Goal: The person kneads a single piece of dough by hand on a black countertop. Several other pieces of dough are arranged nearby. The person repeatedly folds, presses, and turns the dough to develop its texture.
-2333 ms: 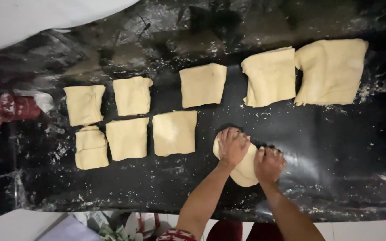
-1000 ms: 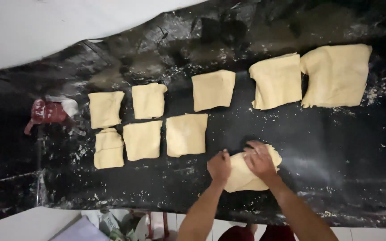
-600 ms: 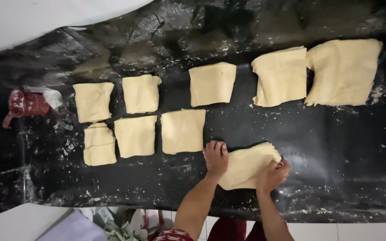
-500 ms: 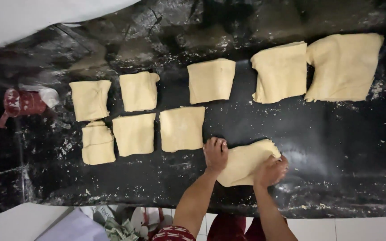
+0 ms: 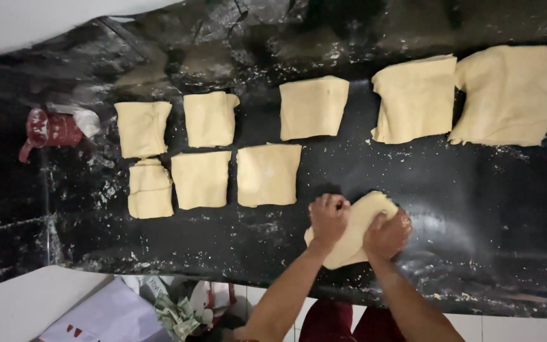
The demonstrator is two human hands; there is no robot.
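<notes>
A: Position of dough piece (image 5: 354,229)?

B: On the black worktop (image 5: 476,209), directly under both hands. Long axis runs diagonally, from near the left hand (image 5: 328,218) up and away toward the right hand (image 5: 385,235).

A: Hand state?

B: Both curled and pressing down on the dough, left on its near-left end, right on its right edge. Neither nearer; both in contact.

A: Surroundings?

B: Eight folded dough squares (image 5: 268,174) lie beyond and left of the hands; a red container (image 5: 52,130) sits far left.
</notes>
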